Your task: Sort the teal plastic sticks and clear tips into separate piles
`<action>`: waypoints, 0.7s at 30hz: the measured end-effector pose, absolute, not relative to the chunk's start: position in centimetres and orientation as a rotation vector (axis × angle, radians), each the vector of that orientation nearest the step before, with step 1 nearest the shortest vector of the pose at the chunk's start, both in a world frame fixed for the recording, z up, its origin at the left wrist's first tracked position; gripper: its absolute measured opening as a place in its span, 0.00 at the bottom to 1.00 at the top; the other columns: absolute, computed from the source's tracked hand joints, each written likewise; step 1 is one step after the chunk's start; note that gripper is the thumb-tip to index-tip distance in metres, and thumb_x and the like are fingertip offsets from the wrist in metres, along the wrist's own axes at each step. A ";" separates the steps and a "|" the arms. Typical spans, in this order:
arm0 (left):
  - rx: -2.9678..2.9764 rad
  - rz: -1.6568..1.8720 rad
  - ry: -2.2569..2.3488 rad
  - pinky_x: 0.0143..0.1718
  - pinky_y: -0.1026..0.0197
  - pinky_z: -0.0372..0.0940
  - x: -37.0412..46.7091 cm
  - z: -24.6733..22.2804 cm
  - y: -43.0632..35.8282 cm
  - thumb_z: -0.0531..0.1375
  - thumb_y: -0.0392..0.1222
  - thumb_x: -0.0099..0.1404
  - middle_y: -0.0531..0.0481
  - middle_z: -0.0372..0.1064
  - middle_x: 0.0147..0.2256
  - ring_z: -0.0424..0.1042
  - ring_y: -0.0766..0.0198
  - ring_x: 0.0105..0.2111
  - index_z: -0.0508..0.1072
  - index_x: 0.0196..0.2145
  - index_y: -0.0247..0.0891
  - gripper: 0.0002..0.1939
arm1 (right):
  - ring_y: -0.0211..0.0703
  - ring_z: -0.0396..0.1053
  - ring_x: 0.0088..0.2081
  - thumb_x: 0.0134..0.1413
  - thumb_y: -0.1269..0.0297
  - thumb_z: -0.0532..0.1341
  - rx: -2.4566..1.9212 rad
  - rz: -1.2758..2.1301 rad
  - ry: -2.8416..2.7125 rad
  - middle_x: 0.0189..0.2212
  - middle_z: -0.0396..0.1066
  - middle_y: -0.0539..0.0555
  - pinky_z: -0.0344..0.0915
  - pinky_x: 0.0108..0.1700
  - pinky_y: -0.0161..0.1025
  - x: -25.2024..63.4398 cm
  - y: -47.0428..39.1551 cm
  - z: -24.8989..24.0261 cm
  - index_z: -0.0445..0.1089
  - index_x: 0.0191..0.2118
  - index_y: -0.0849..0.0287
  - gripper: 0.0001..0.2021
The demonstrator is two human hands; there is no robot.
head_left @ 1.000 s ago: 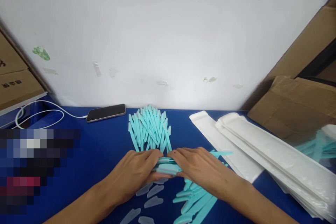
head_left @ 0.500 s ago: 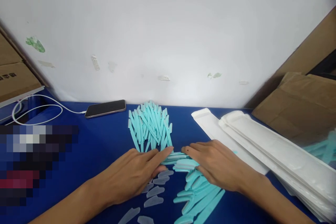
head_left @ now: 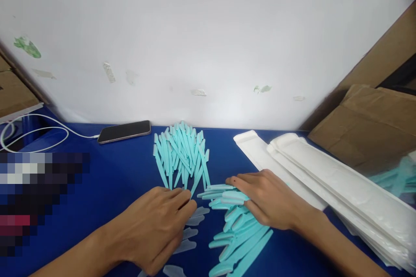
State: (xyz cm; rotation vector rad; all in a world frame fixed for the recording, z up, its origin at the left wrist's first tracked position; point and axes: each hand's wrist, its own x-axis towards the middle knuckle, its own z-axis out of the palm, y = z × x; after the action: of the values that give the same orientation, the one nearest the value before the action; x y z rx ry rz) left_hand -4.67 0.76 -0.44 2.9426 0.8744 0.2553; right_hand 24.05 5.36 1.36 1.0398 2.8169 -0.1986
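My left hand (head_left: 159, 220) is closed above the clear plastic caps (head_left: 185, 246); its fingertips are hidden beneath it, so what they pinch cannot be made out. My right hand (head_left: 269, 199) has its fingers wrapped over the ends of several turquoise razors (head_left: 221, 188). More turquoise razors (head_left: 248, 246) lie fanned out below and beside that hand. Beyond my left hand, a heap of turquoise razors (head_left: 183, 149) rests on the blue table near the wall, with their handles pointing towards me.
A black phone (head_left: 125, 132) with a white cable (head_left: 78, 130) lies at the back left. Long white packets (head_left: 325, 177) are stacked at the right, beside a brown cardboard box (head_left: 364, 125). The white wall (head_left: 195, 43) rises behind the blue table (head_left: 113, 173).
My left hand has drawn back to the left and towards me, away from the razors at my right hand. My right hand stays on them. The whole view has shifted slightly.
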 end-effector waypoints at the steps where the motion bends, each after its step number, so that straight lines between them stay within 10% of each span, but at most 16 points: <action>1: 2.949 0.246 0.867 0.24 0.58 0.48 -4.6 -0.6 0.7 0.54 0.33 0.51 0.52 0.61 0.29 0.59 0.61 0.24 0.55 0.32 0.42 0.12 | 0.52 0.72 0.38 0.58 0.71 0.50 1.019 -0.195 2.846 0.42 0.73 0.58 0.63 0.35 0.46 23.9 5.3 1.2 0.62 0.54 0.58 0.19; 11: 2.923 0.233 0.901 0.24 0.57 0.50 -4.3 0.0 0.6 0.55 0.31 0.56 0.50 0.65 0.31 0.63 0.60 0.26 0.63 0.38 0.39 0.11 | 0.52 0.73 0.37 0.51 0.73 0.51 0.979 -0.144 2.965 0.40 0.73 0.56 0.64 0.32 0.46 23.8 5.1 0.8 0.59 0.60 0.59 0.28; 21: 2.790 1.103 0.972 0.29 0.62 0.63 -4.3 -0.5 0.4 0.54 0.34 0.66 0.47 0.70 0.34 0.71 0.61 0.32 0.66 0.42 0.37 0.07 | 0.53 0.73 0.39 0.52 0.72 0.54 0.964 -0.142 2.929 0.43 0.73 0.57 0.64 0.34 0.47 23.6 4.6 0.9 0.59 0.61 0.58 0.28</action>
State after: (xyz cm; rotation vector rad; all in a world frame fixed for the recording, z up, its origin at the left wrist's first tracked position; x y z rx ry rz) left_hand -4.33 0.40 -0.51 2.7904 0.9720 1.1032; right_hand 23.64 4.63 0.93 0.9637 2.9286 -0.1420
